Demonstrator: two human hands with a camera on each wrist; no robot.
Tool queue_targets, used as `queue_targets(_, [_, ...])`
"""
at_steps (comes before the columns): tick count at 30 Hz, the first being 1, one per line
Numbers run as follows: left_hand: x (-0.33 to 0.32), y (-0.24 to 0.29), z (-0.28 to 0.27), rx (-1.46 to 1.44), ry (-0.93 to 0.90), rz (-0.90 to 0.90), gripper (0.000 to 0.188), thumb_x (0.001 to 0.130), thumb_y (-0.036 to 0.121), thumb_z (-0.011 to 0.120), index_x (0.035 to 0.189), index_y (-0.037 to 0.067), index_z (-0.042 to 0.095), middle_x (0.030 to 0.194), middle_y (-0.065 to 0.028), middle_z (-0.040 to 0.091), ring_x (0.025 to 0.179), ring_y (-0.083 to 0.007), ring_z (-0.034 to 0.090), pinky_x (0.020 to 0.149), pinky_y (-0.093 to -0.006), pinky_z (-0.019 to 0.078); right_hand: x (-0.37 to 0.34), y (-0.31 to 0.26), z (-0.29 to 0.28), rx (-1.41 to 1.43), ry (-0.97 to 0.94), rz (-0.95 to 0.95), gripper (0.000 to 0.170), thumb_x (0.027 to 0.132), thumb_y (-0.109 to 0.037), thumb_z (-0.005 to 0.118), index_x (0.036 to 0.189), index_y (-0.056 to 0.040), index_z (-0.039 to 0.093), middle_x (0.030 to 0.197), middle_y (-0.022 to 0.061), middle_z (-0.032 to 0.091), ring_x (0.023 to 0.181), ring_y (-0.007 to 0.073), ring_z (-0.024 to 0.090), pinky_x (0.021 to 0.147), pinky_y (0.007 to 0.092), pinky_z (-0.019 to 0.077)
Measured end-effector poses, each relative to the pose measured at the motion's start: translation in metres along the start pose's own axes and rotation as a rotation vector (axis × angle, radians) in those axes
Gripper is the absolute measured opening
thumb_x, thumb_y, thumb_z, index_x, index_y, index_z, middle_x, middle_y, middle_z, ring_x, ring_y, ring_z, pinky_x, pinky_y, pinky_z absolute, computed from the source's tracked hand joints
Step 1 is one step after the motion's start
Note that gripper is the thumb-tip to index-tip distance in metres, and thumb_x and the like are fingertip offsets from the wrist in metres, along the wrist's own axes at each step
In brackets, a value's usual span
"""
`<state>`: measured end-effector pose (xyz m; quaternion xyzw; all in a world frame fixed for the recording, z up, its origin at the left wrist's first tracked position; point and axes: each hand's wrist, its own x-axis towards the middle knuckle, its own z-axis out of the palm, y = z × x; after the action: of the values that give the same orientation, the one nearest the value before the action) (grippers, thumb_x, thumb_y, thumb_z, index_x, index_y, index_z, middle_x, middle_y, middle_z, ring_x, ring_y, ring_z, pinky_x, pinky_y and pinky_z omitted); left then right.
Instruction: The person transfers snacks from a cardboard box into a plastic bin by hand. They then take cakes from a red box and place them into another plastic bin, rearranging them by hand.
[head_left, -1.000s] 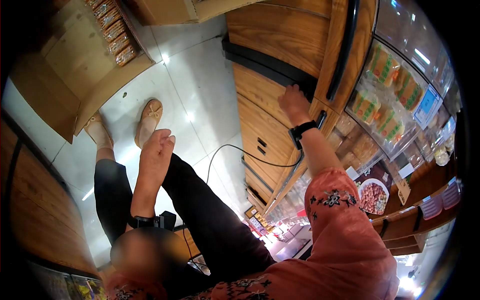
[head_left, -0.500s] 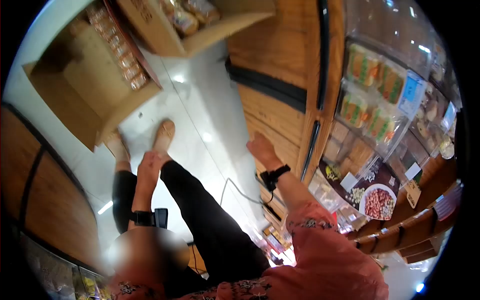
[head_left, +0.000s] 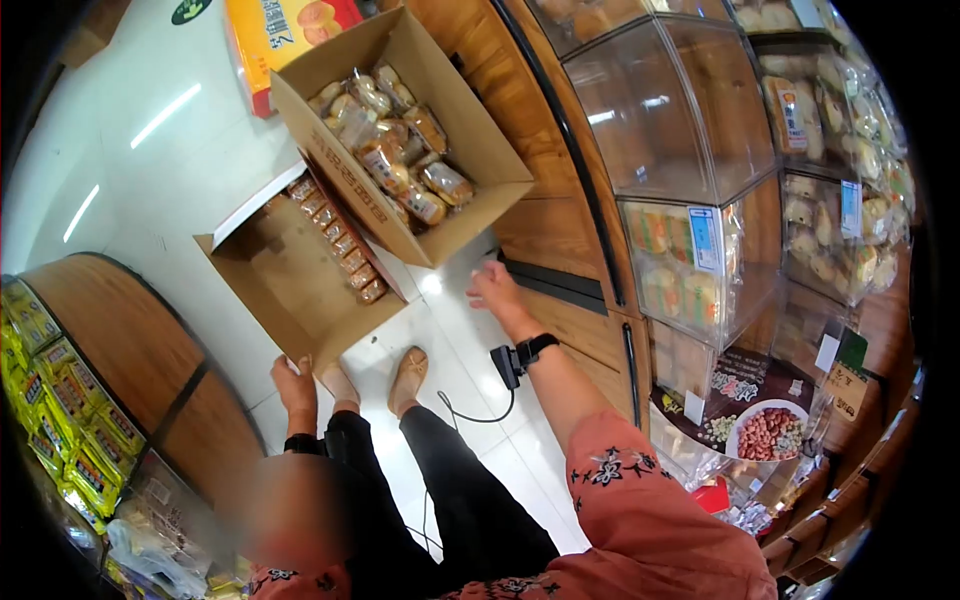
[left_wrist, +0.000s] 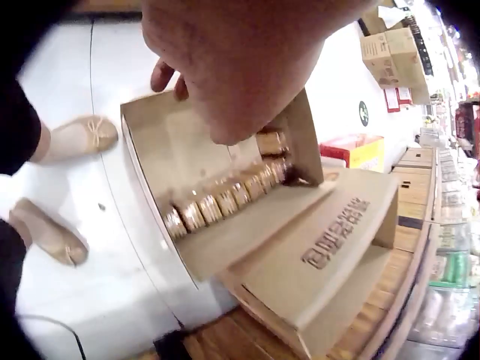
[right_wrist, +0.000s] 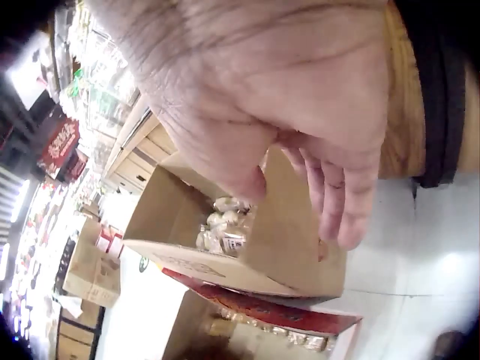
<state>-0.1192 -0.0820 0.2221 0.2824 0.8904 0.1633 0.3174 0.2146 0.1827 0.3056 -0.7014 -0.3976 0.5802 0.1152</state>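
In the head view my left hand (head_left: 295, 388) is beside the near corner of an open carton (head_left: 290, 285); whether it touches the cardboard cannot be told. A row of small wrapped packs (head_left: 345, 252) lines one side of that carton. The left wrist view shows this hand (left_wrist: 232, 67) across the same carton (left_wrist: 161, 124), nothing seen in its fingers. My right hand (head_left: 497, 292), empty with relaxed, slightly bent fingers, hangs below a second carton (head_left: 355, 190) holding bagged bread (head_left: 385, 165). The right wrist view has the hand (right_wrist: 277, 97) in front of that carton (right_wrist: 289, 225).
Wooden cabinets (head_left: 560, 225) with clear food bins (head_left: 665, 110) stand on the right. A curved wooden display (head_left: 130, 340) with yellow packets is at left. Beyond the cartons lies a yellow and red box (head_left: 285, 40). A cable (head_left: 480, 418) hangs beneath the right wrist.
The head view has shifted, bringing both cartons and the bread into fuller view. My right hand has left the cabinet front and is nearer the cartons; my left hand has moved beside the carton corner.
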Motion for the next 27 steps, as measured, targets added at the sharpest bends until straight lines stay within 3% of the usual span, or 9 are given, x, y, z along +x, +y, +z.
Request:
queue_targets(2, [0.017,-0.024,-0.004,0.141,0.156,-0.149,0.059,0.089,0.034,0.065,0.128,-0.008,0.049,0.119,-0.0293,0.056,0.121,-0.044,0.047,0.105,-0.0432,0.0378,0.013,-0.021,0.012,0.151,0.012,0.043,0.062,0.094,-0.031,0.059,0.139,0.0023,0.033,0.122,0.0207,0.056,0.094,0.0291,0.067,0.069,0.0367,0.0581])
queue_targets(5, [0.05,-0.042,-0.003,-0.05,-0.048,-0.267,0.084,0.084,0.05,0.068,0.132,-0.014,0.042,0.122,-0.0363,0.055,0.118,-0.0449,0.052,0.102,-0.0447,0.0415,0.026,-0.034,0.025,0.278,-0.021,0.144,0.055,0.094,-0.032,0.06,0.134,0.0002,0.039,0.124,0.0159,0.054,0.109,0.0313,0.06,0.086,0.0417,0.0534])
queue_targets(7, [0.065,-0.05,-0.006,-0.171,-0.189,-0.315,0.09,0.083,0.056,0.067,0.131,-0.016,0.043,0.123,-0.0367,0.056,0.117,-0.0447,0.055,0.101,-0.0457,0.0429,0.04,-0.025,0.031,0.323,-0.065,0.129,0.058,0.094,-0.031,0.059,0.136,0.0013,0.036,0.127,0.019,0.055,0.106,0.0319,0.062,0.083,0.0404,0.0558])
queue_targets(8, [0.079,-0.079,0.016,-0.214,-0.21,-0.345,0.085,0.084,0.054,0.065,0.128,-0.016,0.046,0.113,-0.0331,0.062,0.104,-0.0412,0.063,0.088,-0.043,0.0507,0.043,-0.019,0.035,0.345,-0.085,0.123,0.059,0.094,-0.031,0.059,0.137,0.0019,0.035,0.128,0.0206,0.055,0.105,0.0323,0.063,0.082,0.0398,0.057])
queue_targets(10, [0.081,-0.052,0.009,-0.291,-0.302,-0.44,0.072,0.087,0.05,0.062,0.116,-0.015,0.054,0.094,-0.0279,0.067,0.08,-0.0353,0.068,0.068,-0.0408,0.0545,0.038,-0.028,0.044,0.418,-0.135,0.138,0.049,0.094,-0.031,0.057,0.129,0.0005,0.045,0.123,0.0175,0.058,0.105,0.0307,0.062,0.086,0.0415,0.0561])
queue_targets(13, [0.091,-0.057,0.013,-0.296,-0.402,-0.373,0.058,0.09,0.045,0.058,0.103,-0.012,0.057,0.078,-0.0219,0.066,0.06,-0.0296,0.064,0.053,-0.0393,0.0513,0.043,-0.025,0.052,0.515,-0.164,0.196,0.04,0.095,-0.028,0.054,0.123,0.0003,0.051,0.116,0.0152,0.061,0.1,0.0277,0.064,0.081,0.0415,0.0585])
queue_targets(22, [0.109,-0.072,0.023,-0.217,-0.451,-0.438,0.04,0.09,0.033,0.058,0.089,-0.007,0.062,0.074,-0.0199,0.067,0.056,-0.028,0.066,0.05,-0.0374,0.0532,0.051,-0.022,0.064,0.382,-0.187,0.127,0.038,0.098,-0.026,0.053,0.123,0.0037,0.05,0.117,0.0206,0.062,0.096,0.0331,0.068,0.079,0.0407,0.0596])
queue_targets(24, [0.117,-0.092,0.037,0.102,-0.463,-0.087,0.03,0.087,0.025,0.061,0.083,-0.005,0.065,0.074,-0.019,0.069,0.056,-0.0264,0.067,0.049,-0.0355,0.0535,0.042,-0.018,0.071,0.377,-0.208,0.107,0.054,0.098,-0.037,0.055,0.132,0.0039,0.043,0.127,0.0225,0.055,0.106,0.0337,0.064,0.086,0.0408,0.0564])
queue_targets(27, [0.104,-0.097,0.042,0.121,-0.496,-0.069,0.018,0.082,0.014,0.064,0.076,-0.003,0.067,0.072,-0.0165,0.07,0.055,-0.0233,0.069,0.05,-0.0337,0.0547,0.02,0.001,0.079,0.326,-0.169,0.118,0.077,0.093,-0.05,0.06,0.142,0.0029,0.032,0.136,0.0233,0.047,0.121,0.0338,0.056,0.092,0.0412,0.0522])
